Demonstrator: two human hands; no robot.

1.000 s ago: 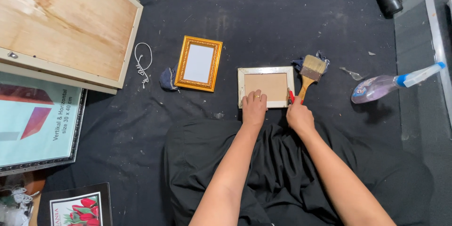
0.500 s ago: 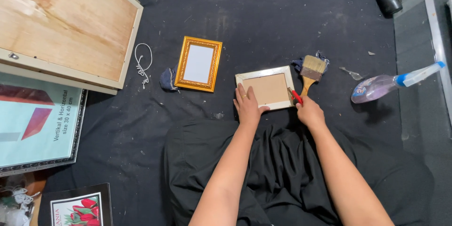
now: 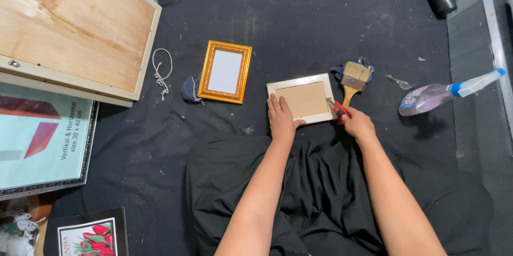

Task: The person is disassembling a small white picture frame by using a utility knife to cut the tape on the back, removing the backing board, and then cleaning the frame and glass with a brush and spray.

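Note:
A small white picture frame (image 3: pixel 302 99) lies face down on the black cloth, its brown backing board showing. My left hand (image 3: pixel 280 119) rests flat on the frame's lower left corner, fingers spread. My right hand (image 3: pixel 357 124) grips red-handled pliers (image 3: pixel 338 109) whose jaws touch the frame's right edge. A wide paintbrush (image 3: pixel 353 79) with a wooden handle lies just beyond the pliers, on a dark blue rag.
A gold frame (image 3: pixel 225 71) lies left of the white one, beside a dark rag and a white cord (image 3: pixel 160 69). A large wooden-backed frame (image 3: pixel 69 26) and a boxed frame sit far left. A spray bottle (image 3: pixel 438 95) lies at the right.
My left hand slid from the frame's bottom middle to its lower left corner. My right hand shifted right to the frame's right edge, and the red pliers came into view.

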